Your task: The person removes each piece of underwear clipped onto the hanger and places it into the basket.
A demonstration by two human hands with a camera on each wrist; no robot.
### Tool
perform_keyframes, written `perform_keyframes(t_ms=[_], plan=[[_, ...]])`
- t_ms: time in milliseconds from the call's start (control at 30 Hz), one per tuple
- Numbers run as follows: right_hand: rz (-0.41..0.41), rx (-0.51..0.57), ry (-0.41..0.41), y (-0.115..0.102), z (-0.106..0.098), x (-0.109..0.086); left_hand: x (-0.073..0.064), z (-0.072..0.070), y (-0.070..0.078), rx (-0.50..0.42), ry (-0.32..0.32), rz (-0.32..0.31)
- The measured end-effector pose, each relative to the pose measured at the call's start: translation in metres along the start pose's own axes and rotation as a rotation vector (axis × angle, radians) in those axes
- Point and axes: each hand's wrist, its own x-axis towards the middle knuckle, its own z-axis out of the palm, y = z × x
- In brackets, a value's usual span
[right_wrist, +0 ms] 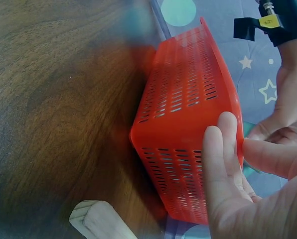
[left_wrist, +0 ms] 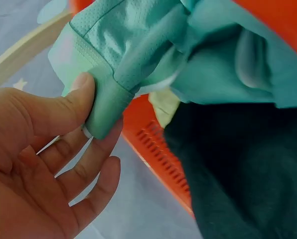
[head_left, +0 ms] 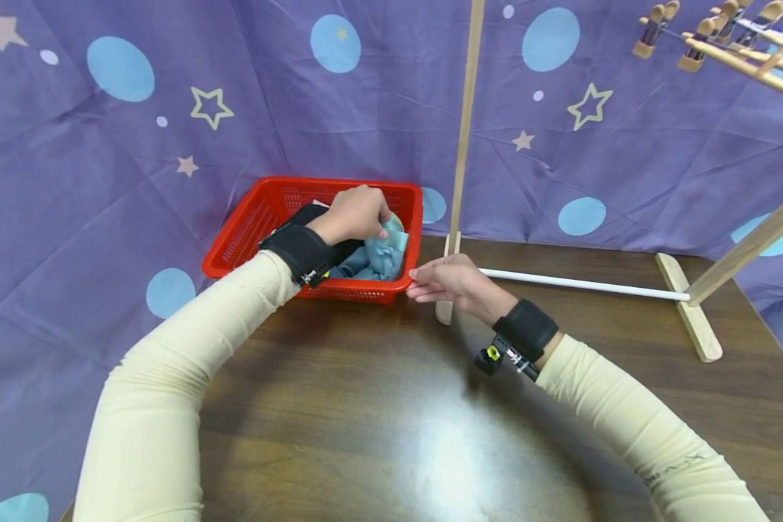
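Observation:
A red slotted plastic basket (head_left: 365, 285) stands at the back of the table and holds several bunched clothes. My left hand (head_left: 359, 212) reaches over it and pinches the folded edge of a light teal garment (head_left: 386, 257) between thumb and fingers. The left wrist view shows this garment's perforated fabric (left_wrist: 143, 45) hanging from the pinched edge, with dark cloth (left_wrist: 253, 164) lower down. My right hand (head_left: 453, 281) holds the basket's near right corner. In the right wrist view its thumb is at the rim and its fingers lie along the outer wall (right_wrist: 183, 119).
Right of the basket, a wooden rack post (head_left: 466, 123) rises from the table (head_left: 339, 406). A white bar (head_left: 581, 284) runs low to another foot (head_left: 692, 319). Clothespins (head_left: 655, 29) hang on a wooden frame at upper right. A patterned purple curtain (head_left: 391, 130) hangs behind.

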Motion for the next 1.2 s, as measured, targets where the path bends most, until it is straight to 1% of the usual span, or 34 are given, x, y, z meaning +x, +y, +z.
perform_keyframes(t_ms=[233, 433, 533, 600, 700, 867, 967, 1067, 1200], plan=[[-0.011, 0.006, 0.004, 0.001, 0.000, 0.000, 0.005, 0.007, -0.017, 0.010, -0.079, -0.010], [0.000, -0.009, 0.012, 0.002, -0.001, 0.001, 0.010, 0.006, -0.025, -0.006, -0.170, -0.033], [0.005, -0.018, 0.015, 0.002, -0.002, 0.001, 0.014, 0.006, -0.028, 0.010, -0.209, -0.035], [0.007, -0.020, 0.014, 0.001, -0.002, 0.001, 0.017, 0.007, -0.030, 0.036, -0.229, -0.037], [0.003, -0.013, 0.007, 0.001, -0.002, 0.001, 0.023, 0.012, -0.032, 0.086, -0.266, -0.046], [0.000, 0.001, -0.004, 0.002, -0.002, 0.003, 0.031, 0.022, -0.029, 0.176, -0.349, -0.055], [0.005, 0.006, -0.006, 0.002, -0.002, 0.003, 0.036, 0.027, -0.028, 0.213, -0.379, -0.064], [0.007, 0.012, -0.010, 0.001, -0.003, 0.004, 0.040, 0.029, -0.029, 0.227, -0.403, -0.078], [0.013, 0.024, -0.011, 0.001, -0.003, 0.006, 0.045, 0.030, -0.031, 0.195, -0.432, -0.114]])
